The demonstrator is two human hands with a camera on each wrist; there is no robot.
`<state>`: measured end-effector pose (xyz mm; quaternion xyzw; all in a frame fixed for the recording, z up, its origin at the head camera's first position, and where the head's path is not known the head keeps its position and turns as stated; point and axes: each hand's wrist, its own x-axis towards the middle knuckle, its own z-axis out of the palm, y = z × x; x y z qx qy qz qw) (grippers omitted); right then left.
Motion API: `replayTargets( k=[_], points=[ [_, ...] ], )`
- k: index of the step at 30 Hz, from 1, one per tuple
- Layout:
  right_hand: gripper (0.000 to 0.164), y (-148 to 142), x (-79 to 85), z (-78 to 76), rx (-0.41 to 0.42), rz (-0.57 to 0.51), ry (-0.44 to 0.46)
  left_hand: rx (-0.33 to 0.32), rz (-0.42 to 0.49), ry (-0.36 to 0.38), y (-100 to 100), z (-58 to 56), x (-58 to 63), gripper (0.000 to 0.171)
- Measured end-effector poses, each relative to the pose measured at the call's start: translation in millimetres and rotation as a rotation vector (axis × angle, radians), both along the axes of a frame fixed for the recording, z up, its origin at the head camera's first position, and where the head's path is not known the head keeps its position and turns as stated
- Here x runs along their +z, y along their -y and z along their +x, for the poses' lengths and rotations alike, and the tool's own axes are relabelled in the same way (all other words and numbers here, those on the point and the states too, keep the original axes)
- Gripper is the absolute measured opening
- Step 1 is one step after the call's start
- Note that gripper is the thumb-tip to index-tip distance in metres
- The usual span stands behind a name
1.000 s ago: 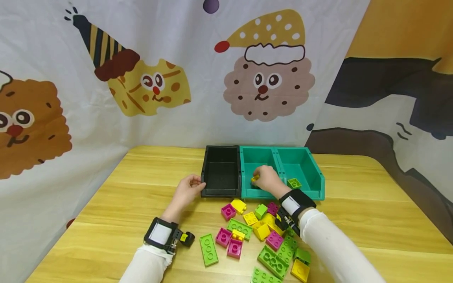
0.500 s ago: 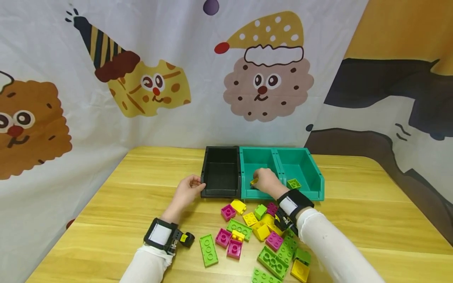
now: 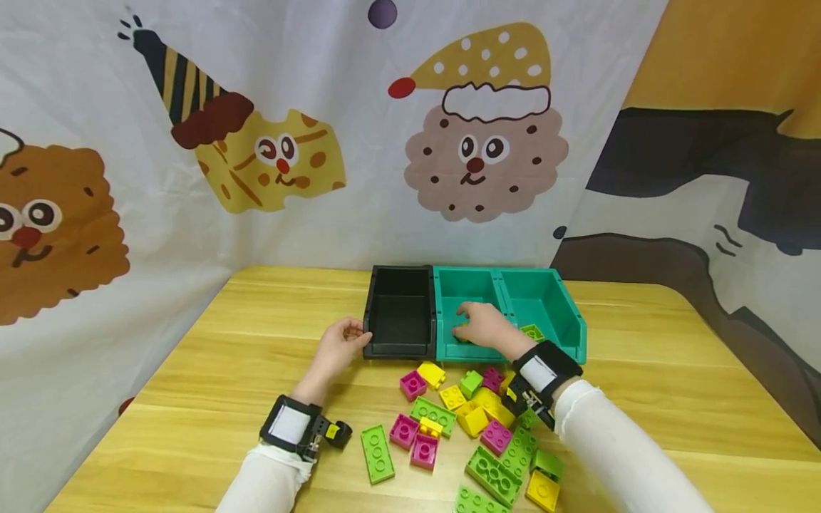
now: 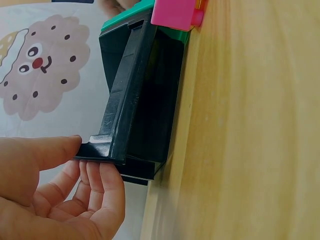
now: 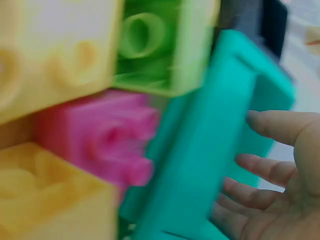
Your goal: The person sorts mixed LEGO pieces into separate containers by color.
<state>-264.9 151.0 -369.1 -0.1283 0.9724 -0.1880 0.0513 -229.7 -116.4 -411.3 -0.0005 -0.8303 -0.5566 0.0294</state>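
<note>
My left hand holds the front left corner of the black bin, its thumb on top of the rim and its fingers curled beneath, as the left wrist view shows. My right hand reaches into the left one of two teal bins. In the right wrist view its fingers are spread apart with nothing between them. Beneath the hand a small yellow piece shows, mostly hidden. A green brick lies in the right teal bin.
Loose toy bricks lie on the wooden table before the bins: pink brick, long green brick, yellow brick and several others. Behind the bins hangs a printed cloth.
The right hand held a yellow brick inside the left teal bin; now its fingers have opened and let it go, and the wrist has shifted slightly right. The left hand keeps its place.
</note>
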Motion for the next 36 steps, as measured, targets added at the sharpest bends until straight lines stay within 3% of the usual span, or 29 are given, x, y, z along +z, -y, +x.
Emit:
replayTargets(
  k=[7,17,27,36],
  points=[
    [0.044,-12,31.0,14.6,0.049,-0.146,0.056,-0.002,0.005,-0.005,1,-1.9,-0.8,0.016],
    [0.037,-40,56.2,42.1,0.12,-0.254,0.001,0.001,0.008,0.004,0,-1.4,1.5,0.016],
    [0.03,-66,51.8,77.3,0.211,-0.299,-0.061,0.004,0.001,0.011,0,-0.8,0.9,0.017],
    [0.027,-85,44.4,100.7,0.151,-0.334,-0.065,0.009,-0.025,0.011,-1,1.9,4.0,0.018]
  ],
)
